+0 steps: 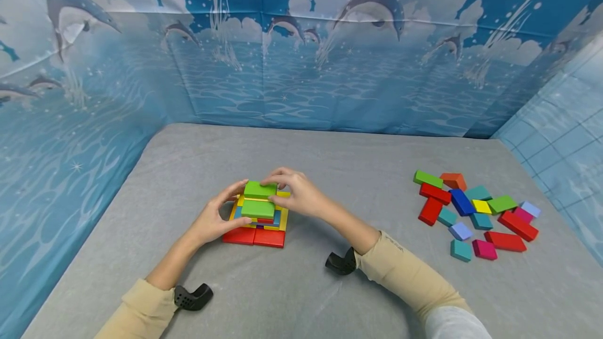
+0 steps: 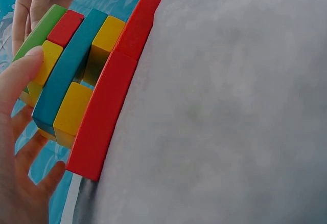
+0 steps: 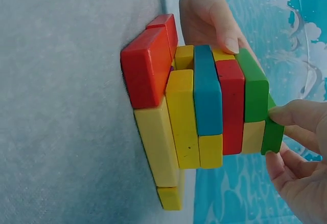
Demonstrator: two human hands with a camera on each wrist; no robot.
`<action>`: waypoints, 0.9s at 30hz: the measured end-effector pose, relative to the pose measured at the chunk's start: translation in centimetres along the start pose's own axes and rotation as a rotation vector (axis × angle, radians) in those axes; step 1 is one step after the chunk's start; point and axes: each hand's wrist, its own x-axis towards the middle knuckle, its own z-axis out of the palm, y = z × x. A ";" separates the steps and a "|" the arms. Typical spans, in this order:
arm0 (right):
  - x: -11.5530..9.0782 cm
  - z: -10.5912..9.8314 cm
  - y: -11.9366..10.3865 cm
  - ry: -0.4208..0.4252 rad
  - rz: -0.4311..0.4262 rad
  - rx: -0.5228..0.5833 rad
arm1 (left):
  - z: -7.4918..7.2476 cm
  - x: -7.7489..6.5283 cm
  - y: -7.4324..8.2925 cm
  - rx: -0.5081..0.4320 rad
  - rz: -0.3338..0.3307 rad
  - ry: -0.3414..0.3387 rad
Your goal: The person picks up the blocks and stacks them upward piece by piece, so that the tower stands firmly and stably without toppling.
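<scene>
A layered stack of coloured blocks rises from red base blocks (image 1: 269, 238) on the grey surface. Two green blocks lie on its upper part, the nearer one (image 1: 257, 209) in front of the farther one (image 1: 261, 190). My right hand (image 1: 297, 192) pinches the right end of the farther green block (image 3: 275, 132) between thumb and fingers. Around the left side of the stack curves my left hand (image 1: 214, 218). Its thumb presses a yellow block (image 2: 50, 60) just under the green layer, while its other fingers spread along the far side, partly hidden. A long teal block (image 2: 71, 65) shows below.
Loose blocks in several colours lie scattered at the right, among them a red block (image 1: 505, 241), a dark blue block (image 1: 461, 202) and a green block (image 1: 427, 178). A dolphin-print curtain (image 1: 301, 82) hangs behind the grey cloth surface (image 1: 358, 161). Both wrists wear black mounts (image 1: 194, 297).
</scene>
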 end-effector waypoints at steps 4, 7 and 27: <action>0.0 0.0 0.1 -0.002 -0.010 -0.003 | 0.0 0.0 0.0 0.008 0.002 0.001; 0.0 0.1 0.2 -0.002 -0.022 0.001 | 0.0 0.0 0.0 0.013 0.007 0.005; -4.1 -5.7 5.6 0.258 0.018 0.087 | 0.1 0.0 0.2 0.042 0.000 0.019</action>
